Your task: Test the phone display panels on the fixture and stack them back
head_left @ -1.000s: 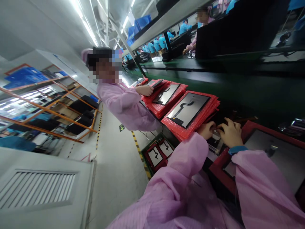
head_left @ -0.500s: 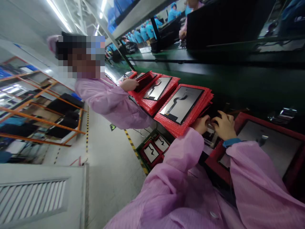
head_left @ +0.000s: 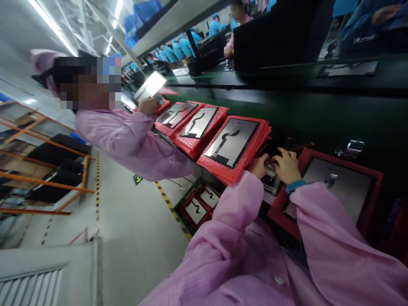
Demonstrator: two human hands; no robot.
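Observation:
My left hand (head_left: 259,165) and my right hand (head_left: 286,165) meet with curled fingers over a small flat piece (head_left: 270,185) at the bench edge. Its kind is unclear, and whatever the fingertips pinch is too small and dark to make out. A blue wristband (head_left: 296,186) circles my right wrist. Left of my hands, a display panel (head_left: 244,146) with a dark flex cable tops a stack of red bubble-wrap sheets (head_left: 225,173). Beneath my right forearm lies another display panel (head_left: 349,189) on a red pad (head_left: 280,212).
More panels on red bubble wrap (head_left: 204,121) line the bench to the left. There a co-worker in a pink smock (head_left: 121,140) holds up a panel (head_left: 152,85). A green crate (head_left: 180,206) with panels stands below. A shiny metal object (head_left: 352,148) lies beyond my right hand.
The co-worker's hand has moved away from the red stacks and now holds up a bright panel. My view has shifted slightly; my hands keep nearly the same pose at the small piece.

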